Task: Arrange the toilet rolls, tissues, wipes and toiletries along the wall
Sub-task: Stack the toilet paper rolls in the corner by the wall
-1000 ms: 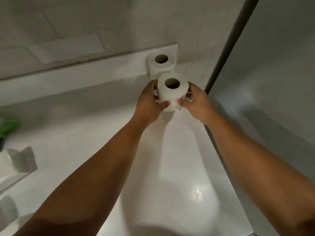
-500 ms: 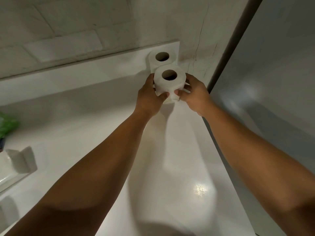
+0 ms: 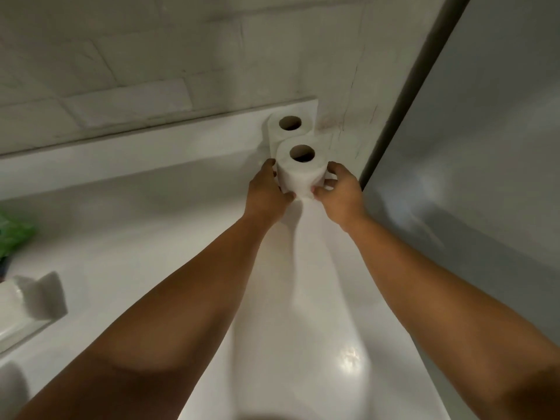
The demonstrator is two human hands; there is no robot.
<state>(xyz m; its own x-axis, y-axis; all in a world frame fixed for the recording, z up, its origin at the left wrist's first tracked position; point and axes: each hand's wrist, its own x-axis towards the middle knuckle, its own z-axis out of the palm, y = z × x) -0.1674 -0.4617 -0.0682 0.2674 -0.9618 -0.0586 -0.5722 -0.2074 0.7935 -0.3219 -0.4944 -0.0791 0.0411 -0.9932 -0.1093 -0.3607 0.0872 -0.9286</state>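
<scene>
A glossy white counter (image 3: 151,237) runs beneath a wall of pale rectangular tiles (image 3: 151,56), with a low white upstand (image 3: 121,156) along their join. At the far left edge lies a crumpled green packet (image 3: 13,237), and below it a white boxy item (image 3: 36,298) too blurred to identify. Toward the counter's far right corner, a white toilet roll with a brown cardboard core (image 3: 272,137) stands upright against the upstand, its long axis vertical and its open core facing up. Just in front of it, and overlapping it in view, a second white toilet roll (image 3: 300,177) also stands upright, core up. The left hand (image 3: 266,195) and right hand (image 3: 342,195) hold this roll from either side, fingers curled round its lower wall and thumbs nearly meeting at the front; the hands hide its base. To the right, a dark vertical strip (image 3: 403,101) edges a smooth grey panel (image 3: 485,147).
</scene>
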